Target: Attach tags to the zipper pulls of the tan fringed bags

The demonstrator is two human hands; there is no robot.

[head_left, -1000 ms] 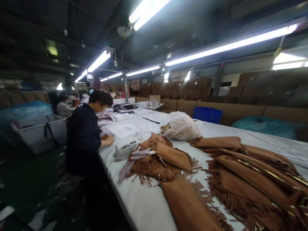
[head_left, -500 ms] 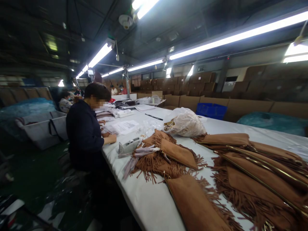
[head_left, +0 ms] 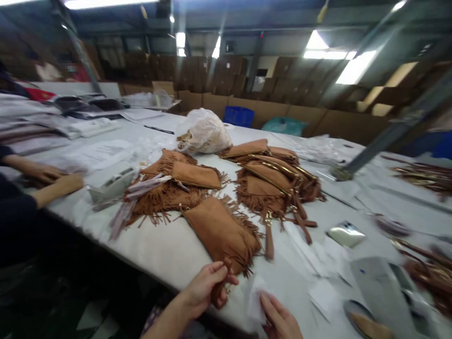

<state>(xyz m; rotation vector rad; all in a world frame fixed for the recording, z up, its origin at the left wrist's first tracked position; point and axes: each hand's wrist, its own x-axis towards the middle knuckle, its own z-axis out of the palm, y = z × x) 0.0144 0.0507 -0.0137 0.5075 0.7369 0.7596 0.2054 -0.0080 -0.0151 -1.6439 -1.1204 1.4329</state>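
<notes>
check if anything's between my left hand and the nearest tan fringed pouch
Nothing visible does. The left hand pinches the near corner of the fringed pouch; the right hand is on a white paper slip beside it.

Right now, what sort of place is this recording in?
Probably a bag factory's finishing or packing floor: tan fringed bags heaped on a long white worktable, stacked cardboard cartons along the back wall.

Left grip [head_left: 206, 288] low at six o'clock: bare, nothing worn on the fingers that shows, forearm [head_left: 168, 316] behind it bare right down to the frame edge. Right grip [head_left: 278, 319] at five o'clock: bare too, only its back and fingers in shot, a touch blurred
</notes>
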